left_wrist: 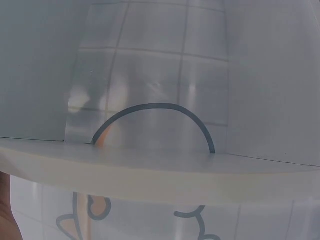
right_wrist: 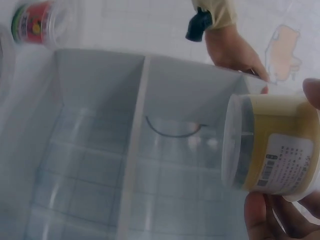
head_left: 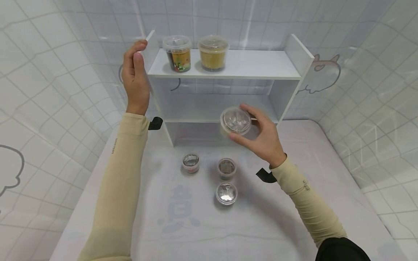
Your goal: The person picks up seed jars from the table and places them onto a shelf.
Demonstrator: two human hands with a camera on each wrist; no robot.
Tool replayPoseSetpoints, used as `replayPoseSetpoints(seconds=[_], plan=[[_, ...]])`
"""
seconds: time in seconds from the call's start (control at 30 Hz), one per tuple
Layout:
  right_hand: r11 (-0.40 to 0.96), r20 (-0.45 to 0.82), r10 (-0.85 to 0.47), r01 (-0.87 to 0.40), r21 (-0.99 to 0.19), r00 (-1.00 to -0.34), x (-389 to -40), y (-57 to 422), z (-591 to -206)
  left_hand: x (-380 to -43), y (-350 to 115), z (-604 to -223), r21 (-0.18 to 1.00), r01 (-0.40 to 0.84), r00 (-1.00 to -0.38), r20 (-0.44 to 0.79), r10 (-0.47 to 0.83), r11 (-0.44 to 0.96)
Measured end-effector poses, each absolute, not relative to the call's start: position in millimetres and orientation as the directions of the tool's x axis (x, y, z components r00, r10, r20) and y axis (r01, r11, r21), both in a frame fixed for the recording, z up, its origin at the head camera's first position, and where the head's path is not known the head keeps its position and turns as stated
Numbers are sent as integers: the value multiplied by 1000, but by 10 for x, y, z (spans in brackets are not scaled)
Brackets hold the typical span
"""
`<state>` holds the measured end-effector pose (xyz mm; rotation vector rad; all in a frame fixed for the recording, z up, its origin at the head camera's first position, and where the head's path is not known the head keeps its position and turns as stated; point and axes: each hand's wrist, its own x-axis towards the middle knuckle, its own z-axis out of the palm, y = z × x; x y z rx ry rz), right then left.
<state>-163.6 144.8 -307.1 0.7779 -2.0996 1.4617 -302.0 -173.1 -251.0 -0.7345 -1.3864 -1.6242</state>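
My right hand (head_left: pixel 264 139) holds a lidded plastic tub (head_left: pixel 236 121) between thumb and fingers, in front of the shelf unit's middle board (head_left: pixel 202 108). In the right wrist view a yellow band and a printed white label with a barcode show on the tub's side. My left hand (head_left: pixel 136 81) is raised at the top left of the white shelf unit (head_left: pixel 254 65), its fingers and thumb bent around the edge of the side panel. The left wrist view shows mostly a shelf board (left_wrist: pixel 160 182), with only a sliver of that hand at the edge.
Two lidded tubs, one with a colourful label (head_left: pixel 181 59) and one yellow (head_left: pixel 213 58), stand on the top board. Three smaller lidded cups (head_left: pixel 191 162) (head_left: pixel 226 167) (head_left: pixel 226 193) stand on the white-covered table (head_left: pixel 196 235). Tiled sheeting (head_left: pixel 375 94) surrounds the table.
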Motion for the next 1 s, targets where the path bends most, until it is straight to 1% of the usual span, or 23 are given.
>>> replayPoseSetpoints(seconds=[0.17, 0.3, 0.43, 0.57, 0.7, 0.87, 1.0], plan=[[300, 719, -175, -732, -612, -673, -1678, 1478, -2971, -3024, -1742, -2520, 468, 884, -459, 857, -233, -22], [323, 745, -156, -746, -582, -649, -1703, 1506, -2890, -3028, -1744, -2530, 469, 883, -460, 857, -231, -20], [317, 760, -134, -754, -575, -636, -1733, 1539, -2829, -3027, -1751, -2535, 472, 882, -462, 856, -233, -15], [313, 785, -119, -773, -551, -608, -1775, 1584, -2779, -3033, -1755, -2524, 456, 890, -448, 863, -233, -25], [273, 803, -91, -790, -549, -589, -1853, 1637, -2736, -3042, -1752, -2518, 446, 894, -441, 864, -242, -37], [183, 813, -13, -801, -571, -582, -1950, 1695, -2689, -3055, -1731, -2519, 445, 894, -442, 861, -251, -48], [164, 822, 30, -809, -565, -568, -1983, 1724, -2643, -3056, -1714, -2516, 453, 891, -448, 859, -249, -40]])
